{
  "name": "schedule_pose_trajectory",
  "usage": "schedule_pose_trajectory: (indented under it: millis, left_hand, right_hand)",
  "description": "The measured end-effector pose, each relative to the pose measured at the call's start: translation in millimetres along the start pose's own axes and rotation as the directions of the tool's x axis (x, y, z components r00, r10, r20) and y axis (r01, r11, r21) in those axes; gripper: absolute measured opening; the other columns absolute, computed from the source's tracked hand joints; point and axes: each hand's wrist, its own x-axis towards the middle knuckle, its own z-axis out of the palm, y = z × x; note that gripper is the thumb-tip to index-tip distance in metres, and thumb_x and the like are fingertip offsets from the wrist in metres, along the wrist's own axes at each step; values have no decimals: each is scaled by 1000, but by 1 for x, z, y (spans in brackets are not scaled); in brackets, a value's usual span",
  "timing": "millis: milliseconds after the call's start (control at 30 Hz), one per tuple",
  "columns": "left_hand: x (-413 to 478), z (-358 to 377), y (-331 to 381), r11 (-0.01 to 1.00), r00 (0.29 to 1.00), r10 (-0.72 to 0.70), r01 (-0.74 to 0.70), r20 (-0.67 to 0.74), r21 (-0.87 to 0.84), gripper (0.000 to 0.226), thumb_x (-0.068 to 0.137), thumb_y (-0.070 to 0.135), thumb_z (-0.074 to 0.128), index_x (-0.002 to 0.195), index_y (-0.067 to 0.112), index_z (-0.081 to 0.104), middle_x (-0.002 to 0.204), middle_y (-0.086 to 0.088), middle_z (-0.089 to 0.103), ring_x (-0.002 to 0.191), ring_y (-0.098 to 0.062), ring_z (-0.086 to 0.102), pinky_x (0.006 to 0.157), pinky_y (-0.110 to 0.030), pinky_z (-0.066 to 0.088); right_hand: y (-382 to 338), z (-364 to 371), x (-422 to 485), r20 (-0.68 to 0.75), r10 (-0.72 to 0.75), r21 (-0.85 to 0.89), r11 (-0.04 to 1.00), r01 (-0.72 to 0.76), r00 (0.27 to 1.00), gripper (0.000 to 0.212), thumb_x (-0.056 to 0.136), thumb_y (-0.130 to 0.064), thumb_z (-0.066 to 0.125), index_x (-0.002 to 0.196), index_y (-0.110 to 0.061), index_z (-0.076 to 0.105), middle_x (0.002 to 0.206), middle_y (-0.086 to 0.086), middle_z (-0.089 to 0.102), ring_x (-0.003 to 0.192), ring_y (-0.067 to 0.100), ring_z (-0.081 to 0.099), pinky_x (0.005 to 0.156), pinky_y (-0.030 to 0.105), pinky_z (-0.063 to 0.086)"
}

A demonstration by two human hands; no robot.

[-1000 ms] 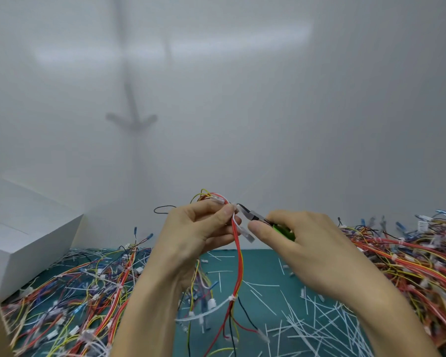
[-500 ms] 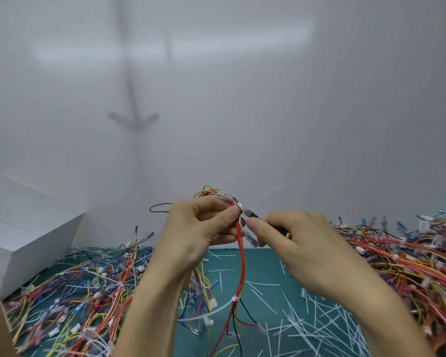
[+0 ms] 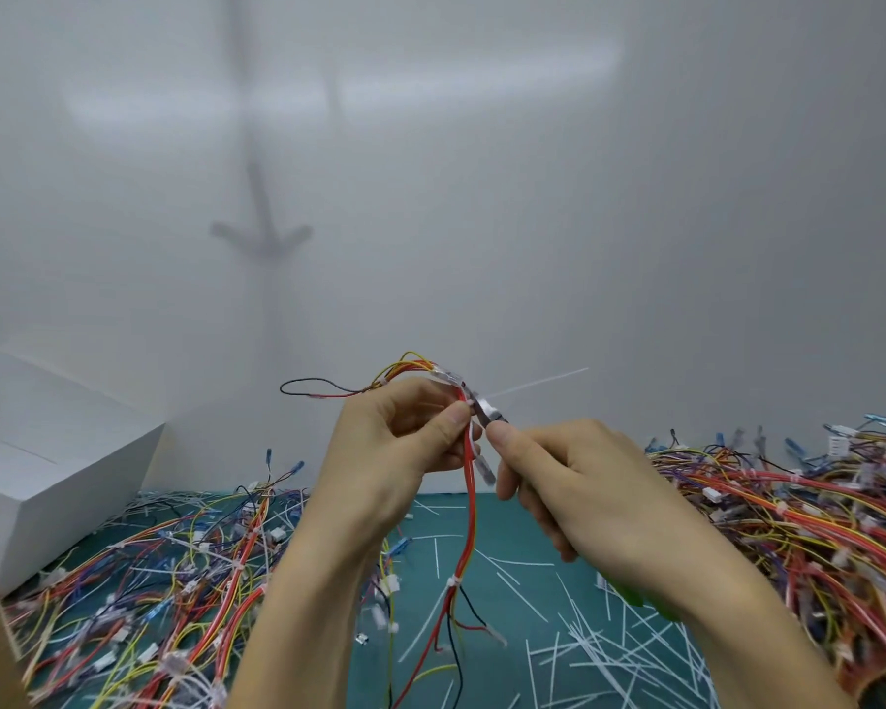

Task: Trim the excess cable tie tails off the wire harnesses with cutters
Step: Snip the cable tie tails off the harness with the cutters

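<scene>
Head: thin tail (white plastic)

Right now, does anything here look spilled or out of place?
Only the cut tie tails littering the green mat, mostly right of centre: loose white strips lying at every angle. Nothing looks damaged.

The left hand, gripping a harness, and the right hand, gripping the cutters, meet in the air at the middle; the harness hangs down between the forearms toward the green mat. There only thin cut tails lie flat, so the passage is free. A left pile of harnesses and a thick right pile cover the sides. A white box stands far left by the wall. Above the hands is open air
</scene>
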Motion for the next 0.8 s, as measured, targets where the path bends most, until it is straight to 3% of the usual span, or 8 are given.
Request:
schedule_pose_trajectory:
  millis: [167,300,433,567,800]
  left_hand:
    - [-1,-1,1,1000,1000,-8,8,-26,-21,6,88,6,68,85,6,73,74,-10,71,67,-17,66,65,-25,59]
    - [-1,-1,2,1000,1000,-4,4,-27,-10,10,87,6,69,79,9,73,69,-7,71,64,-14,67,60,-20,56]
    - [-2,0,1,1000,999,-9,9,-30,6,14,87,4,68,77,11,73,67,-5,72,63,-12,68,60,-19,56]
    - [-2,-1,1,1000,1000,-3,4,-26,29,19,89,3,67,75,15,74,68,-5,72,64,-13,68,61,-20,56]
    - [1,-1,0,996,999,27,-24,-28,83,15,89,0,66,79,9,72,67,-4,71,63,-13,67,61,-22,57]
  right_hand:
    - [-3,3,-2,-95,-43,-167,986,26,995,68,82,-75,27,76,-17,61,50,-3,45,54,17,42,55,35,33]
    - [-6,6,-3,-100,-50,-208,978,28,994,68,86,-73,26,76,-15,60,53,1,42,60,23,46,56,37,33]
    - [-6,5,-4,-93,-50,-198,980,31,994,70,86,-72,26,74,-13,60,51,0,41,56,19,42,56,37,33]
    - [-6,7,-3,-96,-54,-191,981,35,994,70,88,-70,26,73,-10,61,60,10,50,58,18,42,57,36,33]
    - [-6,8,-3,-96,-60,-190,981,41,994,69,90,-68,28,71,-11,62,64,12,56,54,14,41,56,35,33]
